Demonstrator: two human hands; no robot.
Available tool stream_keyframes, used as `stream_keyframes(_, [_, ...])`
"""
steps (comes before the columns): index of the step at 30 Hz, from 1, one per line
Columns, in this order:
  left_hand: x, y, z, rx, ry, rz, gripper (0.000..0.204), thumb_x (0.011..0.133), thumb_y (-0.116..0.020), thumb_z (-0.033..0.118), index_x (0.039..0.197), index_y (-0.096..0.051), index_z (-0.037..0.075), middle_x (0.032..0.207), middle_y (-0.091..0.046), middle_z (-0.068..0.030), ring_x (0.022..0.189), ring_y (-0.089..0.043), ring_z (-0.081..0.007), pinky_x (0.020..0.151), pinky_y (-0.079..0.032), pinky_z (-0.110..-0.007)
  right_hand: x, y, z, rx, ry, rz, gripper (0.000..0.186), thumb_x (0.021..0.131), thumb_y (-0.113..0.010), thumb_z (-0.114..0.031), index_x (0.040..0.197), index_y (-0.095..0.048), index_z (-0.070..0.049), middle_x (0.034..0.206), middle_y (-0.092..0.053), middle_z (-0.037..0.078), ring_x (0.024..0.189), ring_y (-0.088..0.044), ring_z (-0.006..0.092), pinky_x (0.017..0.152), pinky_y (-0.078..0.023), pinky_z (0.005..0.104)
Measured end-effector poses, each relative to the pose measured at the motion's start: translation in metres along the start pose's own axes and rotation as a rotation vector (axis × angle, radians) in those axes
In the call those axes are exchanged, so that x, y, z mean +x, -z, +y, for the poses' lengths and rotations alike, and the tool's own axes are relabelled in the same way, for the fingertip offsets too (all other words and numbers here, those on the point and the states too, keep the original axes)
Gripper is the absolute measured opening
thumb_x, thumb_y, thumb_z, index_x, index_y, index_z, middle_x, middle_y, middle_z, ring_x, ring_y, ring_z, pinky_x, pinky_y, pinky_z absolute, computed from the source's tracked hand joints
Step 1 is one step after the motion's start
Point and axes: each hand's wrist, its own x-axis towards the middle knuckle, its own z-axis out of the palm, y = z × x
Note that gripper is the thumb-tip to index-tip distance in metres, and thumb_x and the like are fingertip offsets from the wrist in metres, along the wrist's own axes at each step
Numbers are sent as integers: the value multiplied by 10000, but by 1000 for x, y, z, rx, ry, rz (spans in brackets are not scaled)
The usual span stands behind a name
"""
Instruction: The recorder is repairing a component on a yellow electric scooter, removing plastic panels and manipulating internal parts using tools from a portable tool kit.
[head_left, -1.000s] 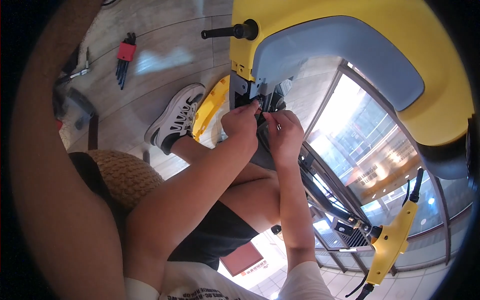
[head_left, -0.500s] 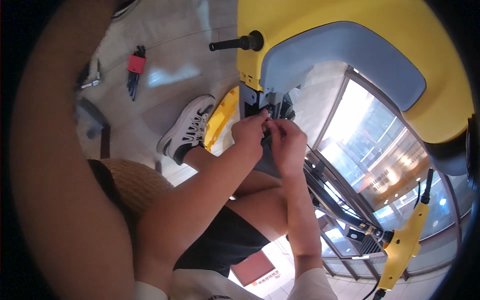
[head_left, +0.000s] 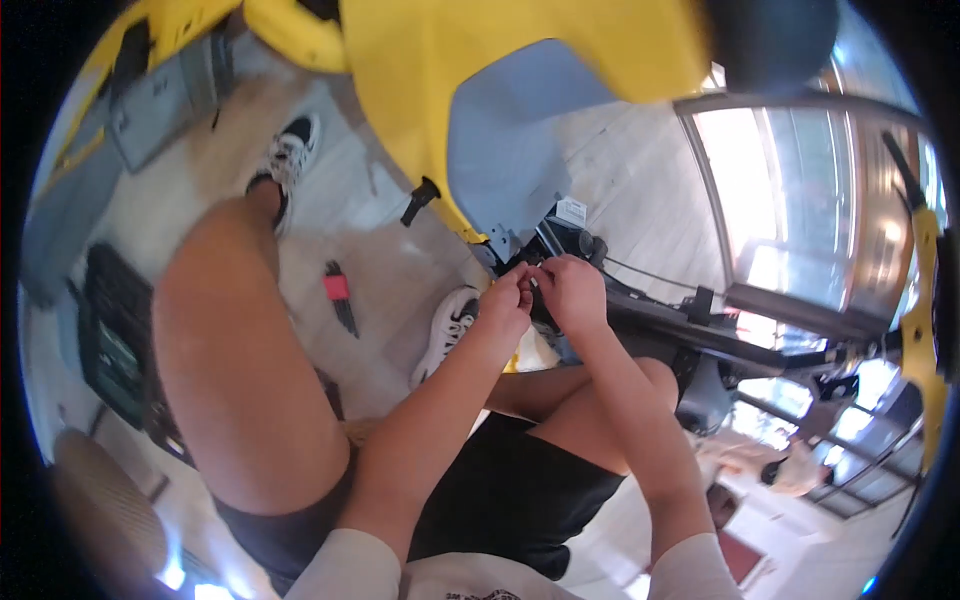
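Note:
Both hands meet at the black bracket area (head_left: 520, 258) just below the yellow body (head_left: 395, 90) and its grey inner panel (head_left: 500, 130). My left hand (head_left: 506, 302) is closed, thumb and fingers pinched together. Beside it, my right hand (head_left: 574, 292) also pinches, its fingertips close against the left's. Whatever lies between the fingertips is too small to make out. A small box with a white label (head_left: 571, 211) sits just beyond the right hand. From the yellow body's lower edge a black peg-like handle (head_left: 420, 200) sticks out.
A hex key set in a red holder (head_left: 336, 287) lies on the floor to the left. Farther left is an open dark tool case (head_left: 110, 330). A black frame tube (head_left: 690, 325) runs right toward a yellow handlebar cover (head_left: 918, 290). My shoes (head_left: 450, 325) rest on the floor.
The whole view has swung, so the yellow body now appears farther up and left and the tool case shows. My hands stay together by the bracket, still pinched.

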Motion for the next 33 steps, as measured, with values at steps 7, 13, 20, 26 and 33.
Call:
stream_keyframes(7, [-25, 13, 11, 1044, -579, 94, 153, 834, -727, 207, 873, -705, 61, 795, -691, -43, 765, -634, -192, 701, -496, -371, 0, -27, 26, 458, -487, -198, 226, 739, -629, -250, 633, -721, -74, 617, -662, 125, 580, -652, 295, 607, -547, 390])
stream_keyframes(13, [-67, -15, 70, 2318, -1351, -394, 192, 704, -760, 183, 881, -728, 115, 838, -696, -71, 847, -619, -295, 753, -490, -411, 8, -35, 23, 815, -740, -362, 279, 742, -590, -248, 605, -708, -37, 613, -673, 106, 580, -657, 242, 629, -542, 342])
stream_keyframes(20, [-58, -64, 78, 2593, -1556, -650, 178, 681, -764, 237, 833, -731, 149, 728, -582, -61, 789, -564, -285, 695, -465, -418, 10, -42, 18, 706, -659, -258, 245, 679, -650, -254, 633, -711, -21, 727, -691, 179, 778, -694, 328, 756, -543, 373])
stream_keyframes(26, [-44, -66, 73, 2644, -1558, -775, 142, 660, -761, 249, 765, -730, 157, 754, -588, -52, 841, -553, -275, 762, -437, -416, 5, -42, 31, 449, -586, -226, 301, 763, -613, -274, 720, -709, 7, 782, -690, 212, 883, -687, 339, 806, -543, 389])
stream_keyframes(33, [-43, -70, 72, 2716, -1390, -628, 172, 667, -768, 314, 768, -735, 179, 818, -610, -47, 903, -558, -265, 806, -424, -417, 8, -33, 28, 453, -510, -306, 414, 843, -565, -339, 875, -690, 55, 924, -670, 274, 901, -666, 387, 829, -534, 443])
